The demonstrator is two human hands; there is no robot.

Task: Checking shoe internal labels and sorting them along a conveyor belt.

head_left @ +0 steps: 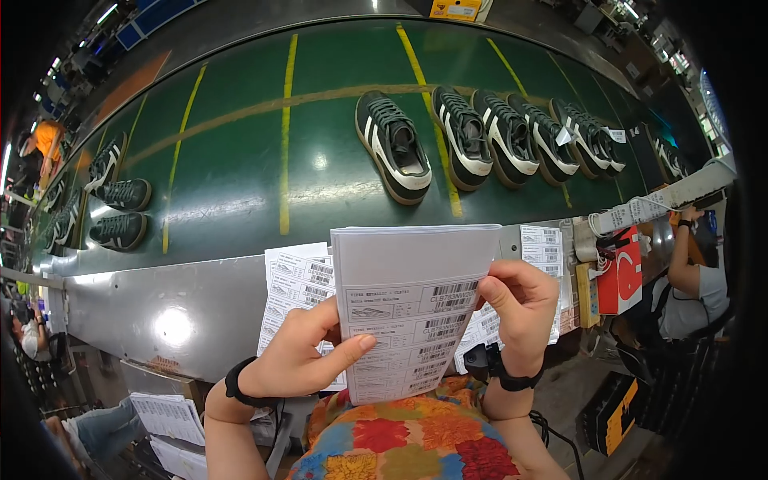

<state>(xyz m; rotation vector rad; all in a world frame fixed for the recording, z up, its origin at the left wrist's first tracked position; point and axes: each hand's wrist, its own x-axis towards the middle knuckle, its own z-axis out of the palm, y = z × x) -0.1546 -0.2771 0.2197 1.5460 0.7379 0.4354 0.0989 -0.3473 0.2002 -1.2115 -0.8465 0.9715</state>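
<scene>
Upright in front of me is a stack of white label sheets, printed with rows of barcodes and small shoe drawings. My left hand grips its left edge, thumb across the front and fingers behind. My right hand pinches the right edge between thumb and bent fingers. Loose label sheets lie on the metal ledge behind my left hand, and more label sheets rest beyond my right hand. The held stack hides part of the ledge.
A green belt with yellow lines runs across ahead. Dark sneakers with white stripes stand on it, several more to the right and far left. At right are a red box and a seated person. Papers sit at lower left.
</scene>
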